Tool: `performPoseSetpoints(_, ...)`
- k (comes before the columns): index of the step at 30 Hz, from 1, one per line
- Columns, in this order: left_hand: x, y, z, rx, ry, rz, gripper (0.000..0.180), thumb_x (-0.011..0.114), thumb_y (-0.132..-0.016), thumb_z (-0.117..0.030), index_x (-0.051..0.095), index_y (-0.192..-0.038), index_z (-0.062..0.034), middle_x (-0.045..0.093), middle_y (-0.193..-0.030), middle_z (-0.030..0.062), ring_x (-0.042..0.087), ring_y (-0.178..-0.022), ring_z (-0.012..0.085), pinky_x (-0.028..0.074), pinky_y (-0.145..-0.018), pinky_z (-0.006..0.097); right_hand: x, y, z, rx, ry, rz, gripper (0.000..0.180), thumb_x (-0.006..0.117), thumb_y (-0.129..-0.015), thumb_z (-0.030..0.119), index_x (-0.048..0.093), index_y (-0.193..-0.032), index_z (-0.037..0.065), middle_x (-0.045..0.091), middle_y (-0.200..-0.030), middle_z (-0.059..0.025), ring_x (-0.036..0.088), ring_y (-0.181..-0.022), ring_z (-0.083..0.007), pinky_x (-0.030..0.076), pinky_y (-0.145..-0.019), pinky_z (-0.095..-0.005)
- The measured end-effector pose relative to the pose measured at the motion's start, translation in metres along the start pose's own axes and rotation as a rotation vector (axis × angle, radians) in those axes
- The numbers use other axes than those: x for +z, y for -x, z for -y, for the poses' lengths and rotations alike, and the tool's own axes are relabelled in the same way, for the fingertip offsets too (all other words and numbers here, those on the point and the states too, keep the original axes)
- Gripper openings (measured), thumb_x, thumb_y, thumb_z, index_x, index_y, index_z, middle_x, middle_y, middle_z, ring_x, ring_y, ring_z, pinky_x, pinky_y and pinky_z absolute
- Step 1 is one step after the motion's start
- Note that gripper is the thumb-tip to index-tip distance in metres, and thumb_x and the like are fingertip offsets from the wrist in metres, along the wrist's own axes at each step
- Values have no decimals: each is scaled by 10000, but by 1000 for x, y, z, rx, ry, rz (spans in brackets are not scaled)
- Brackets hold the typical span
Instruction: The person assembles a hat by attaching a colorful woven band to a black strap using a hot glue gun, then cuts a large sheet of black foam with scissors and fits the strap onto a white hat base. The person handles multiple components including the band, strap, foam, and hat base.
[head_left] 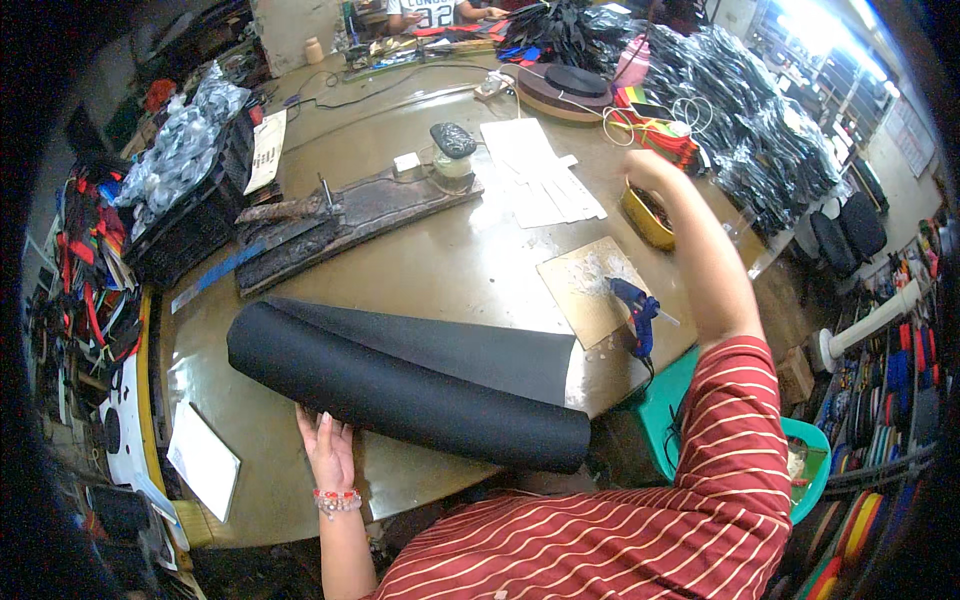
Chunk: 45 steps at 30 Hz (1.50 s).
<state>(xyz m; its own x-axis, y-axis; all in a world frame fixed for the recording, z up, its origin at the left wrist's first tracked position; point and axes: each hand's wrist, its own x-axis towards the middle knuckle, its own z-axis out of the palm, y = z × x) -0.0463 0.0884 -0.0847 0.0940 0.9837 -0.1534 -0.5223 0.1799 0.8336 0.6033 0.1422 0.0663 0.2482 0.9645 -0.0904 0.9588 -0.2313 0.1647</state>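
Black roll (400, 390) lies across the near part of the surface (420, 490), loose flap on its far side. Left hand (330, 447): palm up, fingers loosely extended, tips at the roll's near edge, not clenched. Right hand (652, 172): bent down over the yellow tray (650, 225); fingertips hidden, grasp cannot be told. Glue gun (634, 305) rests near the tray, over the tan board (572, 292).
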Motion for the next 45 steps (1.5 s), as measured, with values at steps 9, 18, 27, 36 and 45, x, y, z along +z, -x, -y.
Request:
performPoseSetpoints(9,-1,-3,2,-4,-91,-70,698,527,-896,-99,146,-1475,-184,354,-1356,74,448,-1152,195,382,-962,367,111,70,-126,437,-213,-116,198,674,-713,157,725,-886,75,666,-909,-209,663,-872,-312,520,-792,-391)
performPoseSetpoints(18,38,8,-15,576,-643,-373,559,503,-919,-131,257,-1415,-54,338,-1412,118,359,-1292,247,323,-1039,408,16,50,-113,411,364,63,241,727,-702,179,695,-914,68,687,-975,-122,646,-977,-288,532,-782,-421)
performPoseSetpoints(27,130,12,-68,666,-1781,962,572,540,-820,-557,609,-1148,-94,576,-1066,115,514,-1087,293,354,-1006,423,-105,105,-21,443,437,-518,244,577,-835,280,668,-937,78,681,-847,-137,636,-876,-302,500,-732,-443)
performPoseSetpoints(36,88,59,-89,840,-1678,990,523,593,-790,-564,584,-934,-62,564,-979,107,528,-970,302,390,-901,440,-51,154,202,-102,-606,-154,273,595,-890,276,655,-952,17,578,-644,-30,510,-537,-109,394,-473,-300)
performPoseSetpoints(45,57,96,-81,694,-1713,1151,861,716,-610,-618,494,-1279,-124,557,-1182,88,507,-1132,259,315,-1031,472,-11,176,389,-621,-506,186,535,752,-636,524,670,-747,8,629,-659,-180,641,-685,-309,489,-660,-394)
